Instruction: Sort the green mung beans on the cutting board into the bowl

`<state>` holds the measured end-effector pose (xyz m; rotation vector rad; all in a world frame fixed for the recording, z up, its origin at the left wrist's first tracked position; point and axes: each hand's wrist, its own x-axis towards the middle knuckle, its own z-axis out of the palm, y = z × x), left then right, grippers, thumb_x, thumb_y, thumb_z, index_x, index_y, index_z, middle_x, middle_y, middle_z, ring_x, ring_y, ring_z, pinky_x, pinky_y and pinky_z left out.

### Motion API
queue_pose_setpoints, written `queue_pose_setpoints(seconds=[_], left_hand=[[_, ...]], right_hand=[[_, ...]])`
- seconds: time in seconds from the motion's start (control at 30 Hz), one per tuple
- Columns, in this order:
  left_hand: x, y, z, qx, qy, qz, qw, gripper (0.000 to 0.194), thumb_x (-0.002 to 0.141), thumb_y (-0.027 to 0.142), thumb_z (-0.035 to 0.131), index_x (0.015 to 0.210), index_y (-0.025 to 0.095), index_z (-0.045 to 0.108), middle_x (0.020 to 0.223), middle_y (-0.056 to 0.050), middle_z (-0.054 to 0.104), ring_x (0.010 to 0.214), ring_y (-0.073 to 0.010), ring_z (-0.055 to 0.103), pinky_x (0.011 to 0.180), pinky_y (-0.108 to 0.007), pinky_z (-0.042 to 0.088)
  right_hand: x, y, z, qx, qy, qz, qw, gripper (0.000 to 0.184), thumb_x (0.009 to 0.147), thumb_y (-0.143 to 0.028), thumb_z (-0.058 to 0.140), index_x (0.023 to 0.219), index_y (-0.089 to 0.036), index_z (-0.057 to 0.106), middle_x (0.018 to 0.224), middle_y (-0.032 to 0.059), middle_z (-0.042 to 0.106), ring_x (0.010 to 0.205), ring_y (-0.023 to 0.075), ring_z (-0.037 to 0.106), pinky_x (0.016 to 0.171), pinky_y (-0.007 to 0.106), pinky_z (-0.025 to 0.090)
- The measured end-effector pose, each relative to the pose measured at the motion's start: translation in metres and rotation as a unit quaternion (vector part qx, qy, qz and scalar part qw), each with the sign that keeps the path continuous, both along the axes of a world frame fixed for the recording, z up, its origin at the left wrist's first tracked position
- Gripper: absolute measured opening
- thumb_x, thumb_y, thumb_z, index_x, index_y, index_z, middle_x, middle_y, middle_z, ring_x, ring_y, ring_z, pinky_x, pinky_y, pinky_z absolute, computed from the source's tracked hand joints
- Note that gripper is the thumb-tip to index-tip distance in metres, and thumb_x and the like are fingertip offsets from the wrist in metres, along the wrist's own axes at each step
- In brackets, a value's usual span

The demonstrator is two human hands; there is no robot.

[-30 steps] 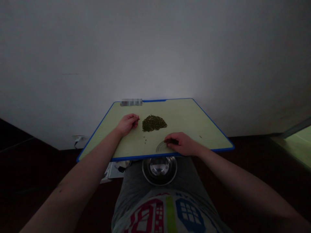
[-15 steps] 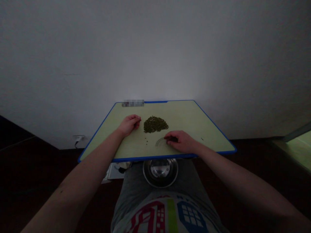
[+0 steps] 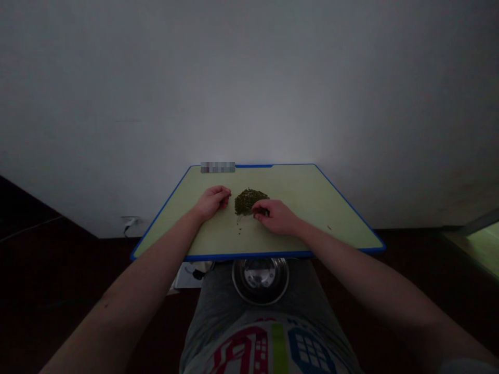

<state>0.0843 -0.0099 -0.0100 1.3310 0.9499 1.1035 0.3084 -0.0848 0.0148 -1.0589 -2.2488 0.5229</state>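
A heap of small green-brown grains point(image 3: 246, 199) lies in the middle of a pale board point(image 3: 304, 189) with a blue rim. My right hand point(image 3: 275, 215) is closed on a thin, clear, curved piece point(image 3: 240, 218), whose far end meets the near edge of the heap. That hand covers the heap's near right part. To the left of the grains rests my left hand point(image 3: 214, 201), fingers curled and thumb pressed against them; whether anything is pinched there is hidden. A few loose grains point(image 3: 239, 231) lie in front of the heap.
Below the board's near edge, a shiny metal bowl point(image 3: 260, 283) sits on my lap. A plain wall point(image 3: 257, 88) rises behind the board. A small dark sliver point(image 3: 329, 227) lies on its right side. At left, a plug point(image 3: 130, 223) is by the wall.
My right hand has moved left and away from me, bringing the clear curved piece to the heap's near edge. My left hand keeps its place beside the grains. The view has shifted slightly.
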Motion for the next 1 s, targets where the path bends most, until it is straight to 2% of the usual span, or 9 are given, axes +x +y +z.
queue_pose_setpoints(seconds=[0.13,0.27,0.73,1.0], left_hand=[[0.0,0.0,0.0,0.003,-0.003,-0.007,1.0,0.019,0.067,0.031,0.062,0.067,0.015,0.053,0.049,0.003,0.048,0.039,-0.0066,0.043,0.037,-0.02,0.029],[0.0,0.0,-0.001,0.004,-0.004,-0.006,1.0,0.019,0.067,0.032,0.062,0.067,0.015,0.053,0.048,0.003,0.048,0.039,-0.0064,0.042,0.038,-0.019,0.029],[0.0,0.001,-0.001,0.015,0.006,-0.006,1.0,0.021,0.067,0.033,0.061,0.066,0.015,0.052,0.048,0.004,0.047,0.039,-0.0061,0.041,0.038,-0.02,0.028],[0.0,-0.001,0.0,0.009,0.008,-0.009,1.0,0.022,0.068,0.034,0.061,0.067,0.015,0.052,0.048,0.004,0.047,0.039,-0.0058,0.041,0.038,-0.019,0.028]], right_hand=[[-0.012,-0.007,0.0,-0.006,-0.015,0.037,0.999,0.02,0.074,-0.011,0.053,0.091,-0.016,0.062,0.079,0.0019,0.064,0.069,0.0115,0.055,0.066,0.022,0.039],[-0.018,-0.011,-0.003,0.002,-0.035,0.042,0.999,0.021,0.073,-0.011,0.053,0.091,-0.015,0.063,0.081,0.0031,0.065,0.071,0.0123,0.055,0.067,0.023,0.039],[-0.009,-0.013,-0.002,-0.03,-0.039,0.116,0.992,0.016,0.073,-0.008,0.052,0.085,-0.014,0.061,0.074,0.001,0.061,0.064,0.0097,0.051,0.06,0.019,0.038],[0.002,-0.026,-0.002,-0.019,-0.061,0.096,0.993,0.014,0.073,-0.011,0.053,0.084,-0.015,0.061,0.072,0.0014,0.06,0.064,0.0109,0.051,0.06,0.021,0.036]])
